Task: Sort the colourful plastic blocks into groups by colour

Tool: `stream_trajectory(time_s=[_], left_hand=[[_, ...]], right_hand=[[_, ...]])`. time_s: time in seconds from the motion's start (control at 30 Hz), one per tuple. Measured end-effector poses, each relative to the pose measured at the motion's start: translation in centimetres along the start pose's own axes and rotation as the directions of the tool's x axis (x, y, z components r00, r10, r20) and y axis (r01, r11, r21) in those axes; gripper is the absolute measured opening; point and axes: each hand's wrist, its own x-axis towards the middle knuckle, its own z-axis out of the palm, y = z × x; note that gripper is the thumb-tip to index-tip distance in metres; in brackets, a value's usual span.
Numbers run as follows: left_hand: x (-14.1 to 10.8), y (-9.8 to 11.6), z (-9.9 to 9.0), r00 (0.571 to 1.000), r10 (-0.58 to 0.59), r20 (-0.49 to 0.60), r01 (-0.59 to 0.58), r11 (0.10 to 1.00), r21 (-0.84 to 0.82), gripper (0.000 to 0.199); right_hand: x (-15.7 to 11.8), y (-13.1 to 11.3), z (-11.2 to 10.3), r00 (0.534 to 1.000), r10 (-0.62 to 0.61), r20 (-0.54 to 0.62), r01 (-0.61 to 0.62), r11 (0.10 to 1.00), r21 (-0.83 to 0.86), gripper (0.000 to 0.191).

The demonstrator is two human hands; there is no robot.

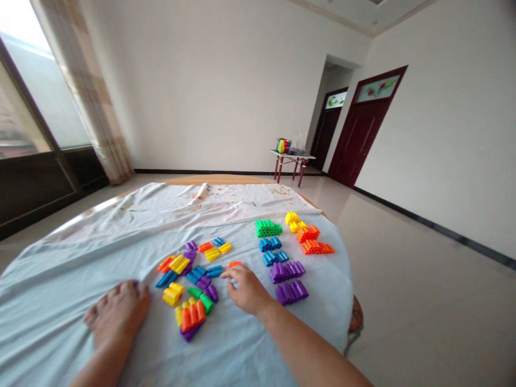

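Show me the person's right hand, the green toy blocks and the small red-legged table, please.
The person's right hand [248,290]: head view, point on the back of the hand.
The green toy blocks [266,229]: head view, point on their middle.
The small red-legged table [304,156]: head view, point on its top edge.

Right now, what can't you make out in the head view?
Head view:
Under the right hand: its palm hides whatever lies beneath.
Colourful object on the far side table: too small to identify.
Reddish patterned object: mostly hidden by the cloth.
Left forearm: cut off by the bottom edge.
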Motion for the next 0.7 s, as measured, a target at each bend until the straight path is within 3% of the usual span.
stream_trajectory(time_s=[0.2, 0.4, 0.7], left_hand=[[-0.1, 0.4, 0.4, 0.999, 0.033, -0.018, -0.034, 0.998, -0.059, 0.054], [-0.4, 0.3, 0.2, 0.999, 0.04, -0.033, -0.042, 0.996, -0.073, 0.053], [-0.4, 0.6, -0.1, 0.999, 0.032, 0.007, -0.032, 0.999, -0.033, 0.055]], right_hand=[[-0.2, -1.5, 2.1, 0.997, -0.024, 0.069, 0.025, 1.0, -0.007, 0.023], [-1.3, -2.2, 3.9, 0.973, -0.075, 0.218, 0.091, 0.994, -0.063, 0.052], [-1.6, -1.6, 2.6, 0.989, -0.07, 0.13, 0.082, 0.993, -0.089, 0.037]])
